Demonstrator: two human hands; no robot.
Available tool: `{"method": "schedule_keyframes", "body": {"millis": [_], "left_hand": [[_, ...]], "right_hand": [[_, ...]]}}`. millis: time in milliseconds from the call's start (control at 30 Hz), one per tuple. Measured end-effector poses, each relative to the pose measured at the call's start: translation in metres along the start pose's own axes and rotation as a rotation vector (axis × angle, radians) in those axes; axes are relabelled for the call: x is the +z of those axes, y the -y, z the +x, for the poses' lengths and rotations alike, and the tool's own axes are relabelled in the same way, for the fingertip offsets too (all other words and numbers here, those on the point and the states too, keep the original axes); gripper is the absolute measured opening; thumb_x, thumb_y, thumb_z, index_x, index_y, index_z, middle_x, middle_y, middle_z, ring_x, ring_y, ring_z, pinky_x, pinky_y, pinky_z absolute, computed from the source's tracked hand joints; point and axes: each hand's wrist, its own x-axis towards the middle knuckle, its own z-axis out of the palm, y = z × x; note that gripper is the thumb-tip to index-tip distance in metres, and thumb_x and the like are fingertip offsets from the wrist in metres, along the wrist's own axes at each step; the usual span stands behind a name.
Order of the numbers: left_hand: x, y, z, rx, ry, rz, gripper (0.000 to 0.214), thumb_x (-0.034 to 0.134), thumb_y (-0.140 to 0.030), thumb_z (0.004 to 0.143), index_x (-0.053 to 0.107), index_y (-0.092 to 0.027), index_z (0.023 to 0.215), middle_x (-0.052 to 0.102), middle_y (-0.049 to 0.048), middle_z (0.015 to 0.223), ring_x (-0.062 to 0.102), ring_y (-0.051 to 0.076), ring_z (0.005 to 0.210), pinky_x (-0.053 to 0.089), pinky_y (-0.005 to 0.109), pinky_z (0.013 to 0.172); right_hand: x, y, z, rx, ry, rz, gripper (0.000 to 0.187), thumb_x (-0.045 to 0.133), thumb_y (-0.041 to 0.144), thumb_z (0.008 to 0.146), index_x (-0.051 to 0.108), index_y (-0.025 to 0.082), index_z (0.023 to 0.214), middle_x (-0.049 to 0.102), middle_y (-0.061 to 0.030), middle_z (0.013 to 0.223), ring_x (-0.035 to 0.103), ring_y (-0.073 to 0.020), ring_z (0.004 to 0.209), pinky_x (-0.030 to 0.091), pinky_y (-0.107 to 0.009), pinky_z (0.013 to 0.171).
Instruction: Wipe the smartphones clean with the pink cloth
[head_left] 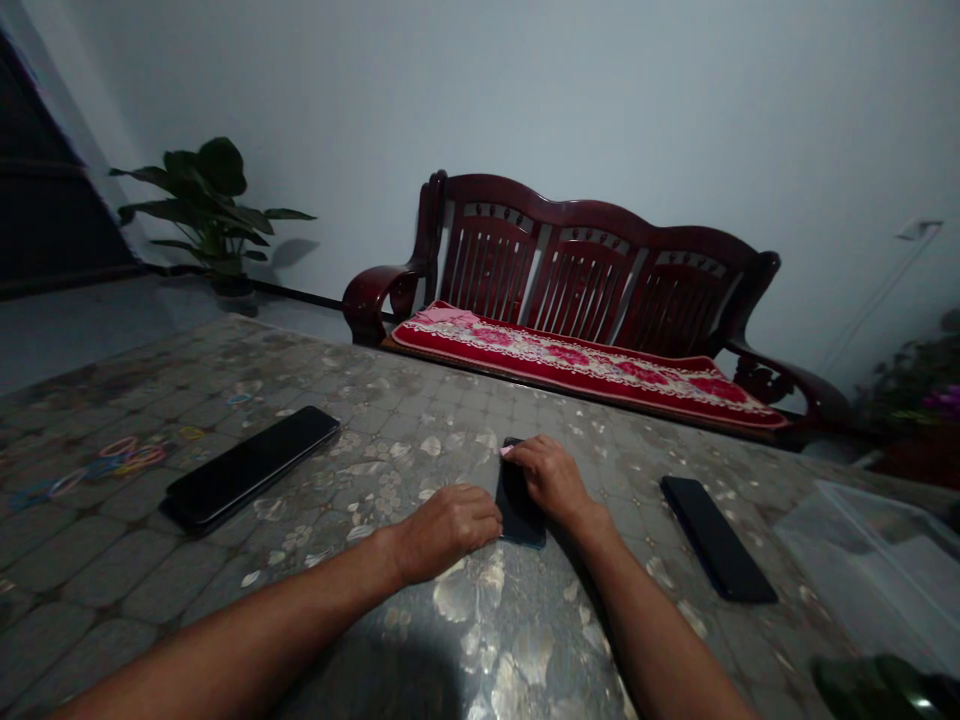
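Beyond your floral tablecloth [382,400] stands a carved wooden settee [581,285], with a clear plastic bin [836,550] far right. Your left hand [454,522] curls, grip unclear, at the middle smartphone [520,512], where your right hand [555,483] pinches a pink scrap [508,452] — outer smartphones [716,538] flank it well apart, rubber bands [131,455] farthest left.

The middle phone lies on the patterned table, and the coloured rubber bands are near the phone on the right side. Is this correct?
Not entirely: the coloured rubber bands lie near the left phone, not the right phone, as the head view shows. The middle phone does lie on the patterned table.
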Motion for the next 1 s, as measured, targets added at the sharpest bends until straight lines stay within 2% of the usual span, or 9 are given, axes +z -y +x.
{"method": "schedule_keyframes", "body": {"millis": [133,267,433,567,733,867,1000], "left_hand": [[0.0,-0.003,-0.002,-0.013,-0.007,0.044,0.019,0.052,-0.017,0.101,0.07,-0.017,0.098,0.073,0.0048,0.091,0.067,0.016,0.081,0.051,0.028,0.074],[0.005,-0.007,-0.006,-0.057,-0.006,0.101,0.023,0.048,-0.018,0.102,0.071,-0.018,0.098,0.072,0.0052,0.09,0.065,0.015,0.077,0.05,0.026,0.07],[0.007,-0.012,-0.008,-0.091,0.021,0.137,0.027,0.045,-0.019,0.103,0.071,-0.019,0.096,0.068,0.0046,0.084,0.062,0.014,0.073,0.049,0.024,0.069],[0.006,-0.014,-0.006,-0.111,0.011,0.163,0.027,0.047,-0.02,0.102,0.069,-0.019,0.088,0.066,0.0036,0.079,0.06,0.014,0.07,0.047,0.024,0.066],[0.006,-0.013,-0.007,-0.097,-0.006,0.157,0.029,0.044,-0.02,0.103,0.069,-0.019,0.088,0.066,0.0033,0.079,0.06,0.014,0.069,0.046,0.024,0.066],[0.006,-0.013,-0.008,-0.094,-0.007,0.148,0.029,0.043,-0.02,0.103,0.069,-0.019,0.091,0.067,0.0042,0.082,0.061,0.014,0.072,0.047,0.024,0.068],[0.007,-0.013,-0.009,-0.102,0.005,0.153,0.028,0.043,-0.02,0.103,0.069,-0.019,0.092,0.067,0.0042,0.082,0.062,0.014,0.072,0.047,0.022,0.067]], "right_hand": [[0.002,-0.009,-0.002,0.104,-0.047,-0.06,0.031,0.054,0.006,0.092,0.077,0.021,0.106,0.077,-0.0064,0.102,0.063,-0.0237,0.093,0.049,-0.033,0.083],[0.004,-0.008,-0.003,0.068,-0.032,-0.008,0.032,0.056,0.004,0.09,0.077,0.022,0.106,0.078,-0.0061,0.106,0.064,-0.0225,0.094,0.05,-0.032,0.084],[-0.008,0.003,-0.005,-0.038,0.064,0.114,0.037,0.057,-0.001,0.083,0.078,0.023,0.101,0.079,-0.0037,0.1,0.068,-0.0205,0.094,0.051,-0.03,0.085],[-0.019,0.002,-0.006,-0.023,0.152,0.163,0.037,0.058,-0.002,0.08,0.08,0.023,0.095,0.079,-0.0021,0.092,0.07,-0.0192,0.088,0.053,-0.028,0.081],[-0.018,-0.009,-0.016,0.057,0.064,0.133,0.037,0.056,-0.001,0.082,0.079,0.022,0.099,0.079,-0.0042,0.095,0.07,-0.0206,0.091,0.053,-0.031,0.082],[-0.017,-0.006,-0.026,-0.003,0.025,0.185,0.036,0.054,-0.002,0.082,0.078,0.021,0.095,0.079,-0.0055,0.102,0.069,-0.0206,0.095,0.053,-0.033,0.086],[-0.021,0.007,-0.032,-0.059,0.06,0.237,0.034,0.055,-0.001,0.084,0.078,0.021,0.094,0.078,-0.004,0.088,0.069,-0.0187,0.087,0.052,-0.031,0.084]]}}
